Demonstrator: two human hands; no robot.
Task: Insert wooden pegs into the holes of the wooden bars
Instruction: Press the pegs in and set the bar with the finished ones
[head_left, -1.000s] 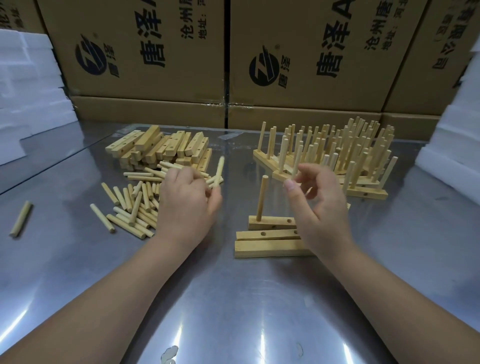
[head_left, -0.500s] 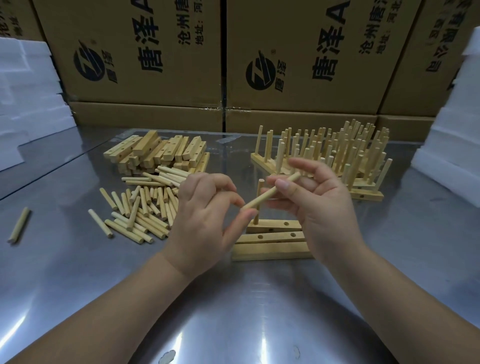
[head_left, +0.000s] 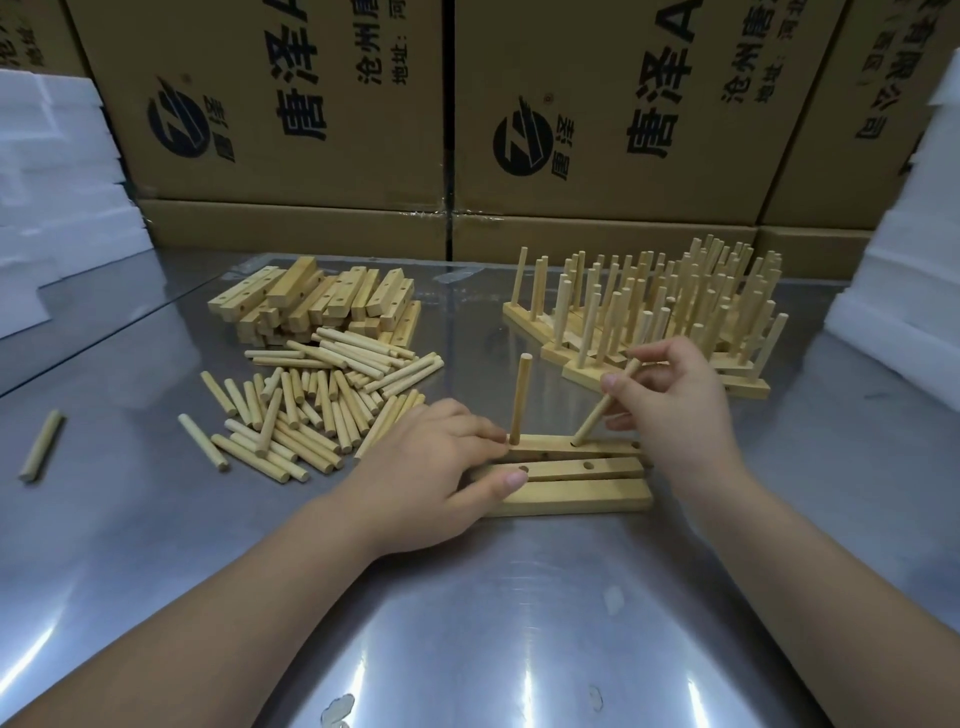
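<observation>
Shiny steel table (head_left: 467, 623) before me, printed cardboard boxes (head_left: 291, 104) stacked along its far edge, white foam slabs (head_left: 57, 182) at both sides

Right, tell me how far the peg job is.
Done: the pile of pegged bars back right, plus one upright peg in the far bar. In hand: the right hand tilts a second peg into that bar's next hole; the left hand steadies it. Left: two near bars, the bar stack, loose pegs.
</observation>
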